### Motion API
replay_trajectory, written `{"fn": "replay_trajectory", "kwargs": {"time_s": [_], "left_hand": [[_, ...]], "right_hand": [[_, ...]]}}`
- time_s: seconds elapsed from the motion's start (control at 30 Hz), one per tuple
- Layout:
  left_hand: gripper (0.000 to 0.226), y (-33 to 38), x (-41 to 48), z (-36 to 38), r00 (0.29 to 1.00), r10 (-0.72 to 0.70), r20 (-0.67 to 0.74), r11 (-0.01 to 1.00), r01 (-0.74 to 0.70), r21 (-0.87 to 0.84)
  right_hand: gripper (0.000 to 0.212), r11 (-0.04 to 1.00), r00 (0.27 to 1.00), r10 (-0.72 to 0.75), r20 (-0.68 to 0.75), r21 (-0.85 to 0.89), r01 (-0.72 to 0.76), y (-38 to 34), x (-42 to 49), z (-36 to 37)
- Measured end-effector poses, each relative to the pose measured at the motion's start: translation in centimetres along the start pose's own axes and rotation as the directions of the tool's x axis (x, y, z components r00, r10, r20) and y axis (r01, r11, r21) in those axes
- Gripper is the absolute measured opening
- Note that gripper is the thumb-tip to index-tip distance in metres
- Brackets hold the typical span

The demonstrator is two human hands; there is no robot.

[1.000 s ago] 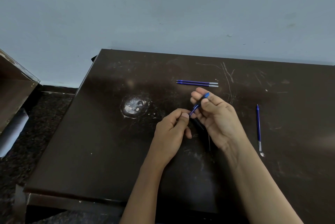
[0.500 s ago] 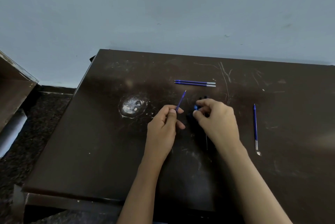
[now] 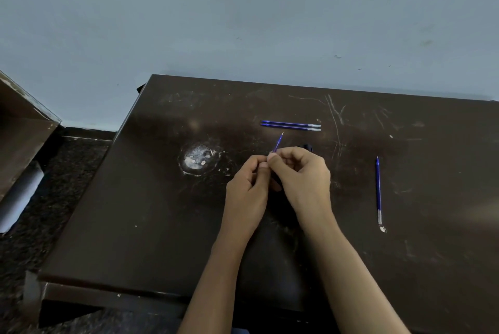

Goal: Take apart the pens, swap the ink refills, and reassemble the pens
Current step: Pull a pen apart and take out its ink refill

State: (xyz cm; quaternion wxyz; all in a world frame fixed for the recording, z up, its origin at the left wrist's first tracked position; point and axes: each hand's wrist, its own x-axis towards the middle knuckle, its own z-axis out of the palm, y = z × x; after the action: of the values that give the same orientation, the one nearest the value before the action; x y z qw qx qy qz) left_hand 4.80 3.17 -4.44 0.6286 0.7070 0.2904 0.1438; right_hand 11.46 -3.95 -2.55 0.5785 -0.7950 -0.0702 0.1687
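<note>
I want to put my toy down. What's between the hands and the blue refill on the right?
Just bare table between the right hand and that refill, in the head view.

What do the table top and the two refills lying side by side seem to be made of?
Table top: probably dark wood or laminate, semi-gloss; it shows pale scratches and a worn whitish patch. Two refills: likely thin plastic tubes, blue with ink and clear at the right end; the tips are too small to tell.
</note>
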Motion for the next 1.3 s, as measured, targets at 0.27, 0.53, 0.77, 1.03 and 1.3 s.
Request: {"fn": "replay_trajectory", "kwargs": {"time_s": [0.27, 0.53, 0.77, 1.03, 1.3], "left_hand": [[0.026, -0.3, 0.0, 0.1, 0.999, 0.015, -0.038, 1.0, -0.015, 0.013], [0.026, -0.2, 0.0, 0.1, 0.999, 0.002, -0.038, 1.0, -0.001, 0.02], [0.025, -0.1, 0.1, 0.0, 0.999, -0.003, -0.052, 1.0, 0.003, -0.001], [0.025, 0.0, 0.1, -0.1, 0.998, -0.001, -0.065, 1.0, 0.002, 0.008], [0.025, 0.1, 0.1, -0.2, 0.998, -0.02, -0.062, 1.0, 0.021, 0.011]], "right_hand": [[0.014, 0.969, 0.983, -0.16, -0.087, 0.179, 0.173, -4.6, 7.9, -2.2], [0.023, 0.66, 0.933, -0.27, 0.24, -0.659, 0.361, -3.3, 13.7, -0.7], [0.025, 0.605, 0.937, -0.211, 0.278, -0.716, 0.349, -1.0, 14.0, 0.5], [0.027, 0.588, 0.922, -0.246, 0.299, -0.71, 0.387, -0.7, 13.6, 0.4], [0.027, 0.575, 0.913, -0.254, 0.318, -0.709, 0.407, -0.8, 13.4, 0.2]]}}
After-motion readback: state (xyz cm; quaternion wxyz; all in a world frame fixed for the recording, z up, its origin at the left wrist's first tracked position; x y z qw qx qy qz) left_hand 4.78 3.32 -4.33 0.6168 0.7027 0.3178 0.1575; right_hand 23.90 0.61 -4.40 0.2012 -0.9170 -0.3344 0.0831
